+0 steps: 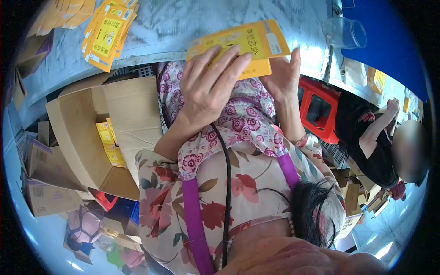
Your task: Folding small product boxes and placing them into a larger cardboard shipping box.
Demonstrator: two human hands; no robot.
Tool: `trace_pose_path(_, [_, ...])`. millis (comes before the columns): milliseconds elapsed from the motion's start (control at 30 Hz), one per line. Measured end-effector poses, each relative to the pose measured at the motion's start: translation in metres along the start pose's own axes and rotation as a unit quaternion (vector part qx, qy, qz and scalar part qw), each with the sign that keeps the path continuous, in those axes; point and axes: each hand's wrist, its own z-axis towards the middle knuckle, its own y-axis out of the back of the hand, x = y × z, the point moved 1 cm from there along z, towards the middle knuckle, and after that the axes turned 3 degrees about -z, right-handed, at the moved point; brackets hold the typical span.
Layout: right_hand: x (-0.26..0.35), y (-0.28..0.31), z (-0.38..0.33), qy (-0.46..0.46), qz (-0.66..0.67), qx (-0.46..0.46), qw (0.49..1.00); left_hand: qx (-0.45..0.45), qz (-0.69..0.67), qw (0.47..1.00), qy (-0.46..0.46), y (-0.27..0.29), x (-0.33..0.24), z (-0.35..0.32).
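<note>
The left hand [206, 91] has its grip on a yellow carton [256, 48], fingers across the front, above the near edge of the counter [169, 27]; the right hand [280, 83] is at the carton's right end, but whether it grasps, I cannot tell; an orange-yellow pile [107, 39] lies leftward, by the same edge

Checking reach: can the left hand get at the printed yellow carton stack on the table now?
Probably yes: nothing visible blocks the way across the table to the carton stack, though the left hand is on the yellow box and may need to let go.
</note>
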Motion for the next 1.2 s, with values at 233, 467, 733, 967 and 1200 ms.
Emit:
trace_pose_path(233, [0.002, -0.026, -0.004, -0.097, -0.064, -0.047, 0.992, 0.001, 0.077, 0.995, -0.06, -0.001, 0.013, -0.025])
trace_pose_path(467, [-0.009, -0.048, 0.016, -0.132, -0.132, -0.004, 0.982, 0.018, 0.115, 0.993, -0.014, 0.014, 0.018, -0.042])
trace_pose_path(733, [-0.03, -0.062, 0.035, -0.143, -0.148, -0.009, 0.979, -0.079, 0.127, 0.989, 0.016, 0.044, 0.025, -0.048])
trace_pose_path(967, [-0.065, -0.074, 0.043, -0.05, -0.108, -0.021, 0.993, -0.261, -0.486, 0.727, 0.408, 0.03, 0.025, -0.072])
trace_pose_path(1200, [-0.099, -0.095, 0.037, -0.048, -0.158, 0.058, 0.985, -0.336, -0.59, 0.64, 0.359, 0.035, 0.035, -0.032])
